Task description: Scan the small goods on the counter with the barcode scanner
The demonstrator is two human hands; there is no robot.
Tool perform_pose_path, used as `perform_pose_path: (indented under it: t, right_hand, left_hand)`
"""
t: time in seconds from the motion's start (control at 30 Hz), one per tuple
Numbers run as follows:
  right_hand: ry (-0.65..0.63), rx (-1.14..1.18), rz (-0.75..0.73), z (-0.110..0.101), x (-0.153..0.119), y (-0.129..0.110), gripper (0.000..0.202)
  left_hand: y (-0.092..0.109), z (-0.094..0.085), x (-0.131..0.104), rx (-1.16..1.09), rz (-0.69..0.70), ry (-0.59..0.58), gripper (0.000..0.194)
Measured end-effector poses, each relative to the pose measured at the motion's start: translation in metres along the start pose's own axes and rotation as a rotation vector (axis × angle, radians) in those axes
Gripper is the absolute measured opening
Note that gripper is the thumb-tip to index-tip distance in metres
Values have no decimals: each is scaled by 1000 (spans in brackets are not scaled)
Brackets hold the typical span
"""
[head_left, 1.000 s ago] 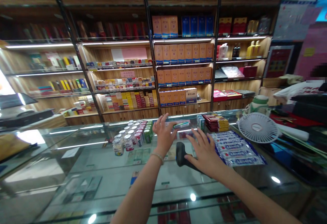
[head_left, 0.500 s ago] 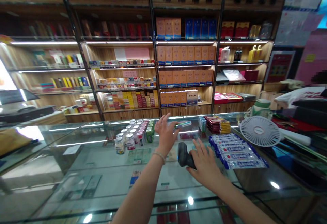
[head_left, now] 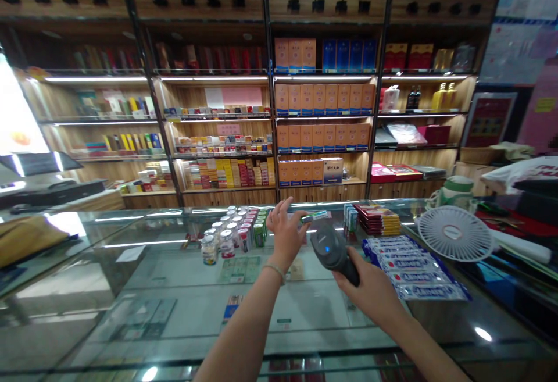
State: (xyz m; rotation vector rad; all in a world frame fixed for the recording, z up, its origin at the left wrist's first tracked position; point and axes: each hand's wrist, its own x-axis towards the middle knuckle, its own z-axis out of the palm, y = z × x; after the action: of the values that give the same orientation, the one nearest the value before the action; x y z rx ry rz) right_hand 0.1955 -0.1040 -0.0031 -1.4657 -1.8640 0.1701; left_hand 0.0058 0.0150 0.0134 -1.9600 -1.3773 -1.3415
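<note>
My left hand (head_left: 286,235) reaches over the glass counter (head_left: 305,312), thumb bent toward the fingers, pinching a slim pack with green and white on it (head_left: 317,216). The pack lies flat-on to the right of the hand, too small to read. My right hand (head_left: 372,289) is wrapped around the handle of a dark grey barcode scanner (head_left: 330,247). A blue light glows on the scanner, whose head is just below and right of the pack. Left of my left hand stand several small tubs of gum (head_left: 227,243) with white lids, and green containers (head_left: 260,233).
Blue-and-white long packs (head_left: 418,277) lie right of my right hand. Behind them are stacked red and yellow packs (head_left: 378,219), a white fan (head_left: 453,233) and a green-lidded jug (head_left: 455,191). Lit shelves of boxes (head_left: 325,100) line the back wall.
My right hand has lifted the scanner and turned its head up toward the pack; its fingers have closed around the handle. The left hand keeps nearly the same pose. The view has shifted slightly.
</note>
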Motion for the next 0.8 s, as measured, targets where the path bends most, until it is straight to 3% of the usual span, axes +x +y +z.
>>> perform_pose_path:
  t: [0.2,0.47,0.6,0.8]
  right_hand:
    - [-48,336,47,-13,2,-6,44]
    - [32,181,57,-10,0,-5,30]
    - [69,136,1,-11,-1,-4,34]
    - [-10,-114,-32,-11,-2,-6,31]
  left_hand:
    - [-1,2,0,-4,5,21,19]
    - [-3,4,0,-31,27,36,17]
    - [-2,2,0,-30,4,6,20]
    - [-1,1,1,-45,-5,-5,19]
